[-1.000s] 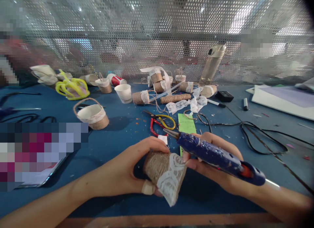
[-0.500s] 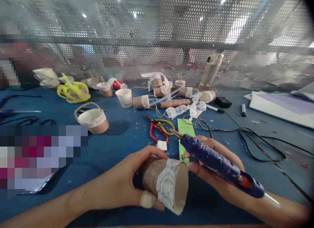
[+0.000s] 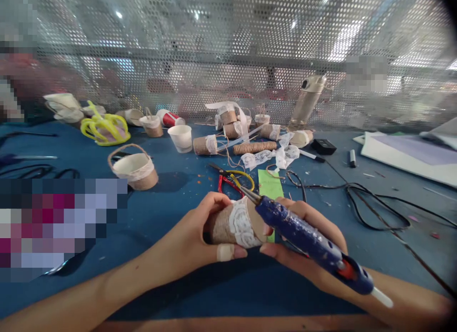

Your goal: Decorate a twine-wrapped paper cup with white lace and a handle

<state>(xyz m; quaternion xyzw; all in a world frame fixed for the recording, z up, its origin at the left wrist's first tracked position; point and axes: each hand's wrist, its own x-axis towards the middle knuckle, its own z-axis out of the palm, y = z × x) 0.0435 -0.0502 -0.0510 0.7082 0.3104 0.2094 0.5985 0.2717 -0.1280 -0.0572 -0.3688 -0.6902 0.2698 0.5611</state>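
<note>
My left hand (image 3: 194,244) is wrapped round a twine-covered paper cup (image 3: 222,226) with a white lace band (image 3: 240,222), held on its side above the blue table (image 3: 171,208). A plaster is on my left thumb. My right hand (image 3: 303,241) grips a blue hot glue gun (image 3: 310,241), its metal nozzle pointing up-left just over the cup's rim. The fingertips of that hand also touch the cup's open end.
Red and yellow scissors (image 3: 232,179) and a green paper strip (image 3: 269,184) lie just beyond the cup. A small basket cup with a handle (image 3: 134,167) stands at the left. More wrapped cups, lace, a twine spool (image 3: 254,147), a bottle (image 3: 307,101) and black cables (image 3: 364,198) crowd the back and right.
Both hands have lifted the cup and drawn it closer together. The cup has turned so its lace band faces up, and the glue gun's nozzle now lies over the rim.
</note>
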